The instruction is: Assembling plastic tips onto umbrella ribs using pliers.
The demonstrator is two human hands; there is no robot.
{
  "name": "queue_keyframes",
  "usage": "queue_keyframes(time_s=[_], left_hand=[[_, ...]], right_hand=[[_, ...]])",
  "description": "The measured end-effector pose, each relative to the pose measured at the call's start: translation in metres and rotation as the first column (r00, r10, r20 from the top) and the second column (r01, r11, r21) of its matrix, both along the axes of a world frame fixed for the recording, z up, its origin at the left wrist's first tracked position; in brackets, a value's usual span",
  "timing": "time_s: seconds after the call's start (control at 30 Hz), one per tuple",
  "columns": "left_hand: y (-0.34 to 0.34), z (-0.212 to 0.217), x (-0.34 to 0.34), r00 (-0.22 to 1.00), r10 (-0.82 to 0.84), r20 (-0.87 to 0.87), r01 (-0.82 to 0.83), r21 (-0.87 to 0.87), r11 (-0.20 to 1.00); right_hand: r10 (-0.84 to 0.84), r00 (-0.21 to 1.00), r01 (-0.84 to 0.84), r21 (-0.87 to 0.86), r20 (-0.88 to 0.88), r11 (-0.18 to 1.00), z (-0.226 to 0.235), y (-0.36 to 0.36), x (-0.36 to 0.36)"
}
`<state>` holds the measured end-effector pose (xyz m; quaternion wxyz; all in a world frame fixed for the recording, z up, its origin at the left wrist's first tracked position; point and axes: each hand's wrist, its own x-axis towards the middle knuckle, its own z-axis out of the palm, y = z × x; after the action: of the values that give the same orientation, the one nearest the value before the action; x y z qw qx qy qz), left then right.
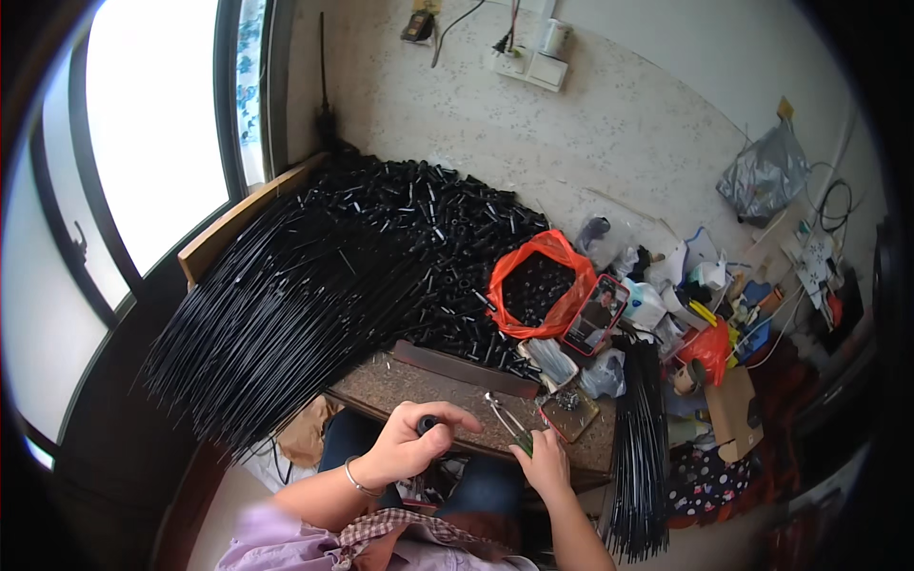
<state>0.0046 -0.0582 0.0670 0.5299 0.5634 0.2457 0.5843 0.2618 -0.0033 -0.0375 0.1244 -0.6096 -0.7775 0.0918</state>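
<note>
Short black plastic tube point(428, 423) clenched in your left hand point(405, 447) may slip as right hand point(545, 459), fingers pinching green-handled metal pliers point(509, 423), bears down at lower centre.

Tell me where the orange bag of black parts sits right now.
In the head view, the orange bag sits right of centre on the table, between the heap of black parts and the phone.

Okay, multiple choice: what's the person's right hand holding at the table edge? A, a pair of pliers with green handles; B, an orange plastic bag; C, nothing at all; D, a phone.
A: the right hand grips green handles, with the metal jaws of the pliers pointing up over the table edge.
</note>
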Motion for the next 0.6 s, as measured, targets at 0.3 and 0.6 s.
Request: queue_keyframes(time_s=[0.3,0.6], left_hand=[[-0.006,0.009,-0.001,0.989,0.138,0.053,-0.139,0.023,0.990],[0.017,0.065,-0.035,0.743,-0.245,0.624,-0.035,0.401,0.915]], right_hand=[[0.012,0.999,-0.019,0.230,0.034,0.973,-0.038,0.015,0.011],[0.445,0.707,-0.441,0.149,-0.550,0.885,0.026,-0.033,-0.005]])
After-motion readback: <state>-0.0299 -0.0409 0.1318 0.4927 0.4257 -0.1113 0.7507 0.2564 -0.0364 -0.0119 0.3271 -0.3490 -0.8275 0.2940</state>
